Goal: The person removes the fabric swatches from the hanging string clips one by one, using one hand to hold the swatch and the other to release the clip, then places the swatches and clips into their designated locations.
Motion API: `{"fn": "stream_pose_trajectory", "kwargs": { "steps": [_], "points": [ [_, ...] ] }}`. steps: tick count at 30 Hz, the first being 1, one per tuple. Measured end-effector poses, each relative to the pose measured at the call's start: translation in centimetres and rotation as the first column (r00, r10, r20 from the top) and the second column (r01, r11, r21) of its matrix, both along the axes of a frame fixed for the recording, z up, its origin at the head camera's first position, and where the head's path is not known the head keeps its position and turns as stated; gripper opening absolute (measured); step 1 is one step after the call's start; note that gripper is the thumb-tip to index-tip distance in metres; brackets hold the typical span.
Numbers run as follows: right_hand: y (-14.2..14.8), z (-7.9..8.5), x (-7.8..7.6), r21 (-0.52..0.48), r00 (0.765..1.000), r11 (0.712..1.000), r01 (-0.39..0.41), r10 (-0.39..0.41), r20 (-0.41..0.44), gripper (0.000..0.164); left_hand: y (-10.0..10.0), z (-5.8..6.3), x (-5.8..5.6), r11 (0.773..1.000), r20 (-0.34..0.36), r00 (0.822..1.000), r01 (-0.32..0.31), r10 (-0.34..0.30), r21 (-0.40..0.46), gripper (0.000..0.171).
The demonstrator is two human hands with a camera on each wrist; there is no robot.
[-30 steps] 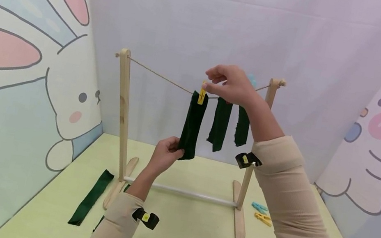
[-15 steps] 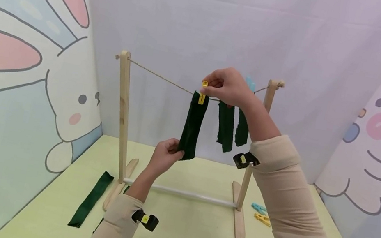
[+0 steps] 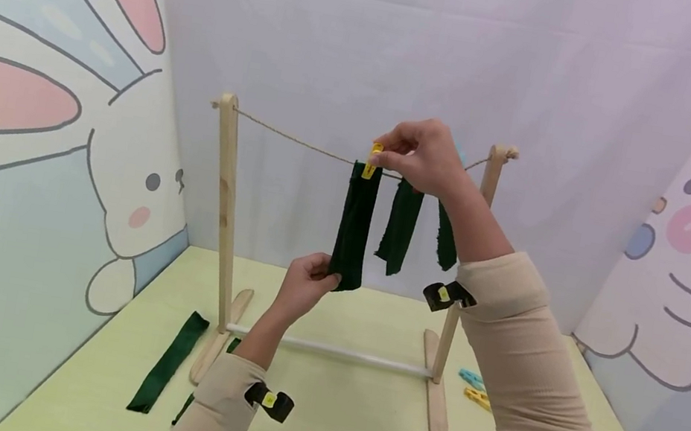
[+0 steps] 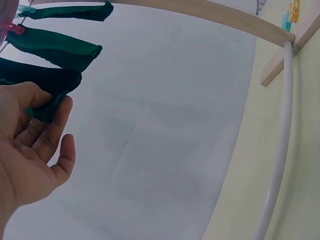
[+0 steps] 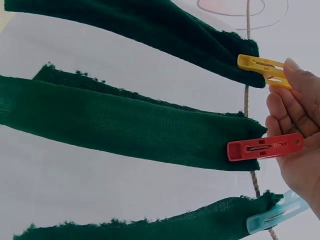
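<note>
A dark green cloth strip (image 3: 353,232) hangs folded over the rope (image 3: 296,138). My right hand (image 3: 426,154) pinches the handle end of a yellow clothespin (image 3: 372,162), whose other end sits over the strip's top edge at the rope. Lower down, my left hand (image 3: 305,284) pinches the strip's bottom corner between thumb and fingers. Two more green strips hang to the right. A red clothespin (image 5: 265,146) fastens the middle strip (image 5: 125,117), right beside my right palm, and a light blue clothespin (image 5: 277,212) fastens the far one (image 5: 150,227).
The rope runs between two wooden posts (image 3: 225,211) joined low down by a white rod (image 3: 337,351). Another green strip (image 3: 169,361) lies on the table at the left, with part of one more behind my left forearm. Blue (image 3: 472,379) and yellow clothespins (image 3: 479,398) lie at the right.
My right fingers have closed in on the yellow clothespin, spread wider a second ago. The clothespin, strip top and rope have risen slightly. The middle strip has swung a little.
</note>
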State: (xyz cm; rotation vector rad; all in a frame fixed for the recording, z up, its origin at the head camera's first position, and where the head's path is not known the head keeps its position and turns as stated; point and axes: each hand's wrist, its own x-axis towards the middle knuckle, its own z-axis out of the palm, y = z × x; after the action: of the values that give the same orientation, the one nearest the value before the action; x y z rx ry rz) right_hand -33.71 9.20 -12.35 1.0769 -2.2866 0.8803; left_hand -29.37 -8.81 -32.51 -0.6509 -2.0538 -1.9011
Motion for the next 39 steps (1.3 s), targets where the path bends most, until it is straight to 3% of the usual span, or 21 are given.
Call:
{"fn": "stream_pose_trajectory", "kwargs": {
  "steps": [9, 17, 29, 39],
  "points": [
    [0.3, 0.0, -0.2, -0.073, 0.996, 0.997, 0.024, -0.03, -0.082, 0.013, -0.4, 0.2, 0.0, 1.0, -0.005, 1.0, 0.006, -0.006, 0.019, 0.015],
    [0.2, 0.1, -0.2, -0.152, 0.996, 0.988, 0.012, -0.026, -0.089, 0.013, -0.5, 0.3, 0.0, 0.997, -0.016, 1.0, 0.024, -0.023, 0.067, 0.015],
    [0.4, 0.2, -0.7, -0.216, 1.0, 0.976, 0.005, -0.003, 0.008, 0.013, -0.9, 0.1, 0.0, 0.996, -0.013, 1.0, 0.026, -0.025, 0.082, 0.016],
    [0.9, 0.4, -0.6, -0.222, 0.991, 0.974, -0.036, 0.062, 0.115, 0.013, -1.0, -0.3, -0.1, 0.995, -0.019, 1.0, 0.013, -0.011, 0.103, 0.014]
  ]
}}
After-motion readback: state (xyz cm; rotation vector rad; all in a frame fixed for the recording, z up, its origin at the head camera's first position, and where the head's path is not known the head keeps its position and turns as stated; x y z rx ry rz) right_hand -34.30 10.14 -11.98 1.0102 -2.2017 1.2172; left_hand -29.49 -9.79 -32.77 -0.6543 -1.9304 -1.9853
